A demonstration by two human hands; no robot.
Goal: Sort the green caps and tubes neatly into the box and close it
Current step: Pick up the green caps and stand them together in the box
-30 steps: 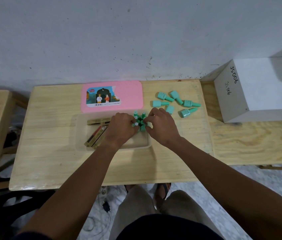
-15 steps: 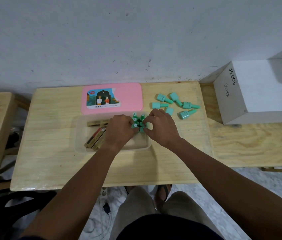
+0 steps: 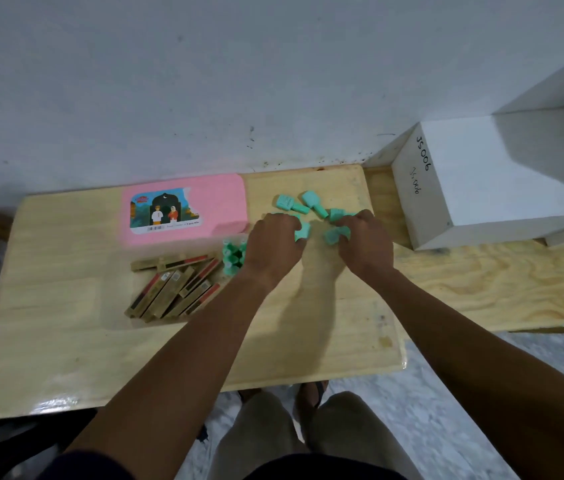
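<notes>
Reaching across a pale wooden worktop [image 3: 65, 341], a person works both hands among loose green pieces at its far right. The left hand [image 3: 273, 242] has its fingers curled round a green piece [image 3: 303, 232]. The right hand [image 3: 365, 244] grips a second green piece [image 3: 333, 236] just beside it, though blur hides exactly how the fingers lie. At least three more loose green pieces [image 3: 313, 202] lie on the worktop just beyond the hands, none of them boxed. To the left, a clear shallow box [image 3: 116, 282], hard to make out against the wood, holds a tight cluster of upright green tubes [image 3: 233, 254] at its right end and a fan of flat brown packets [image 3: 173, 289] beside them. Its pink lid [image 3: 218, 202], which carries a picture label, lies flat behind the box near the wall, so the box is open. A white carton [image 3: 498, 174] marked JS006 stands at the right. The sorting looks roughly half done: one cluster is in, the two held pieces and the loose ones remain to be placed, and the lid is not yet on.
</notes>
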